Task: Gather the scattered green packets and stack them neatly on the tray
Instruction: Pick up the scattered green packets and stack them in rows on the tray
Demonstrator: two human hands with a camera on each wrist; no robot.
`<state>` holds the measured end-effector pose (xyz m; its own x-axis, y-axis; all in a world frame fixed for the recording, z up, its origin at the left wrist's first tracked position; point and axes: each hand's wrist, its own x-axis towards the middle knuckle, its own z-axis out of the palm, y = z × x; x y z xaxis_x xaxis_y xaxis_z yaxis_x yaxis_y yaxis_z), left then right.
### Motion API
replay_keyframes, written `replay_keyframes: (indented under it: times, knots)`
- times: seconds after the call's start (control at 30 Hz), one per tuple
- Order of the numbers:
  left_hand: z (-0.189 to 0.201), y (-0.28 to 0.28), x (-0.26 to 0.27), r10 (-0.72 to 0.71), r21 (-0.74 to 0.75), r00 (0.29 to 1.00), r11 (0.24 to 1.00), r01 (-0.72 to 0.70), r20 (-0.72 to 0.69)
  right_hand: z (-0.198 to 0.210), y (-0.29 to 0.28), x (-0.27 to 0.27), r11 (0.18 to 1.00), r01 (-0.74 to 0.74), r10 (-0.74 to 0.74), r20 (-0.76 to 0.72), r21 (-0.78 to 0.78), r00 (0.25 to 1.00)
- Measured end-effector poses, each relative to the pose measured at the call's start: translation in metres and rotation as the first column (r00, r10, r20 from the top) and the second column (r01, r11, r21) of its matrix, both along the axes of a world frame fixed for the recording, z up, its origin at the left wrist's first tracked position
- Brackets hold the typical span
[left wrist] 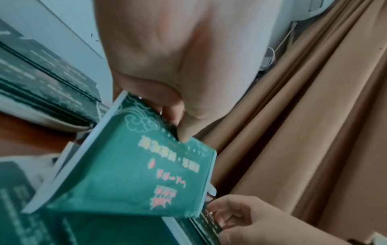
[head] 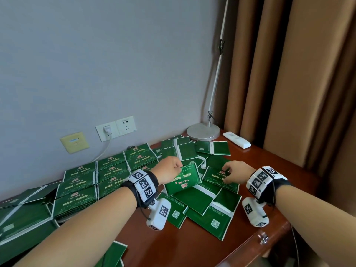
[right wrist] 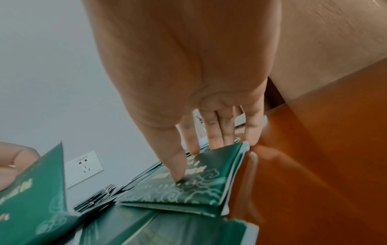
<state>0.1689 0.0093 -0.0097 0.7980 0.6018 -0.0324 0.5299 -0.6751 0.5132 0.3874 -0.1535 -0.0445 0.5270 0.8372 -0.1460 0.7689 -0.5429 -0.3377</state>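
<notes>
Green packets with gold print lie scattered (head: 200, 201) over the brown table (head: 192, 247). My left hand (head: 173, 166) pinches a thin bundle of packets (head: 183, 180) by its top corner, tilted up off the pile; in the left wrist view thumb and fingers (left wrist: 184, 131) clamp that bundle (left wrist: 134, 174). My right hand (head: 230, 173) pinches another small bundle (head: 217, 179) lying on the pile; in the right wrist view its thumb (right wrist: 178, 167) lies on top of this bundle (right wrist: 188, 190) and its fingers reach over the far edge. Neat rows of stacked packets (head: 92, 182) sit at left; the tray under them is hidden.
A lamp base (head: 203, 132) and a white remote (head: 237, 140) stand at the table's back right corner. Wall sockets (head: 116, 128) with a plugged cable are behind the stacks. Brown curtains (head: 298, 74) hang on the right. The table's front edge (head: 250, 245) runs near my right wrist.
</notes>
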Motion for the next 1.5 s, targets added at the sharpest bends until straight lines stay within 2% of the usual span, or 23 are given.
replay_keyframes:
  times: [0.07, 0.67, 0.9, 1.2, 1.37, 1.5]
  knots:
    - [-0.002, -0.004, 0.007, -0.008, -0.028, 1.0, 1.0, 0.008, -0.012, -0.001, -0.002, 0.002, 1.0, 0.01, -0.01, 0.001, -0.004, 1.0]
    - [-0.042, -0.008, 0.033, 0.034, 0.085, 0.967, 0.996, -0.013, -0.251, -0.009, 0.003, 0.012, 1.0, -0.018, 0.018, 0.008, -0.008, 1.0]
    - [-0.038, -0.014, 0.036, 0.059, 0.165, 0.967, 0.986, -0.018, -0.248, -0.006, 0.003, 0.01, 1.0, -0.008, 0.008, 0.006, 0.0, 1.0]
    - [-0.025, -0.026, 0.038, 0.02, 0.224, 0.987, 0.974, 0.016, -0.157, -0.009, -0.005, 0.008, 0.995, 0.028, -0.022, -0.066, 0.094, 0.998]
    - [-0.014, -0.027, 0.033, 0.031, 0.219, 0.996, 0.976, -0.012, -0.082, -0.002, -0.011, 0.005, 0.983, 0.078, -0.076, -0.015, 0.165, 0.997]
    - [-0.005, -0.03, 0.025, 0.08, 0.199, 0.995, 0.978, -0.069, -0.052, 0.01, -0.014, 0.006, 0.974, 0.113, -0.104, -0.056, 0.196, 0.993]
